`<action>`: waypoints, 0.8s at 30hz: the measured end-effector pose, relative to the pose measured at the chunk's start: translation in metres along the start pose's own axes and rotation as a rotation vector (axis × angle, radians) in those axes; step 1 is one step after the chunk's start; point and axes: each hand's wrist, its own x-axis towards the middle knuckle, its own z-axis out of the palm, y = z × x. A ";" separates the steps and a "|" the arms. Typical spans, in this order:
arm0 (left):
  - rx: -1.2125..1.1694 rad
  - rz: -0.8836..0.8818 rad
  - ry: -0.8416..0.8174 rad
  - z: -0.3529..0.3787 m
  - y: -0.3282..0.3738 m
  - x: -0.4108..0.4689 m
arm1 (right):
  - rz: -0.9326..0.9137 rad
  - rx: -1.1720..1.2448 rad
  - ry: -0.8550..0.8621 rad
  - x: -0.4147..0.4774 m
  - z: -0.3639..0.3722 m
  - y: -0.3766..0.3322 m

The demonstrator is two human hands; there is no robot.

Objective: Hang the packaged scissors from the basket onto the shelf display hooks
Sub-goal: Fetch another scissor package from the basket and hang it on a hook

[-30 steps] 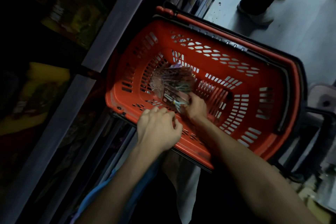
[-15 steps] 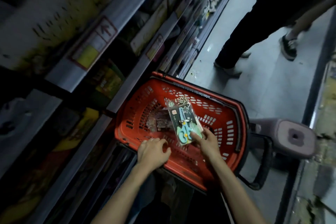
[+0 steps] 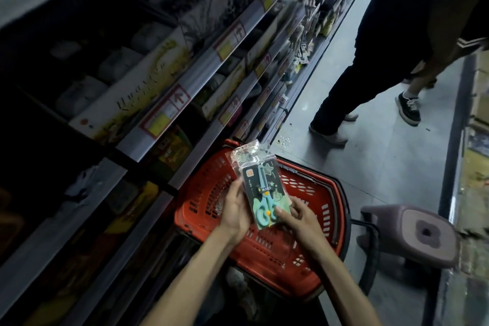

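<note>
Scissors pack [image 3: 260, 188] is held upright over the basket [image 3: 341, 209], hang tab kept uppermost, probably so it can be lined up with a hook. The left edge is gripped by the left hand [image 3: 235, 209], fingers hidden behind; the lower corner is pinched by the right hand [image 3: 299, 217]. Since the earlier frame the pack has been raised, and the left hand moved from the rim onto it.
</note>
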 end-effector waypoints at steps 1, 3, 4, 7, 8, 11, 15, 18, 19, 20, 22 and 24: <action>-0.028 0.018 -0.003 0.004 0.005 -0.003 | -0.010 0.011 0.010 -0.001 0.002 -0.004; -0.045 0.046 -0.048 0.005 0.010 -0.005 | -0.025 0.044 0.034 -0.003 0.005 -0.010; -0.030 0.062 -0.067 0.005 0.010 -0.004 | -0.032 0.048 0.043 -0.004 0.006 -0.013; 0.002 0.086 -0.049 0.006 0.015 -0.004 | -0.061 -0.033 0.039 -0.006 0.009 -0.021; 0.016 0.091 -0.054 0.006 0.015 -0.002 | -0.072 -0.087 0.042 -0.007 0.010 -0.024; 0.047 0.093 -0.051 0.007 0.020 -0.001 | -0.119 -0.229 0.085 -0.011 0.004 -0.031; 0.042 0.086 -0.079 0.013 0.022 0.004 | -0.187 -0.220 0.247 -0.015 -0.007 -0.047; 0.098 0.086 -0.133 0.023 0.016 0.003 | -0.292 -0.250 0.374 -0.019 -0.011 -0.063; 0.129 0.086 -0.154 0.028 0.014 0.001 | -0.321 -0.244 0.406 -0.021 -0.012 -0.068; 0.174 0.103 -0.180 0.033 0.010 0.000 | -0.342 -0.219 0.428 -0.024 -0.012 -0.072; 0.243 0.129 -0.214 0.043 0.004 -0.006 | -0.377 -0.146 0.496 -0.030 -0.015 -0.075; 0.288 0.142 -0.235 0.053 0.002 -0.017 | -0.403 -0.063 0.590 -0.038 -0.020 -0.074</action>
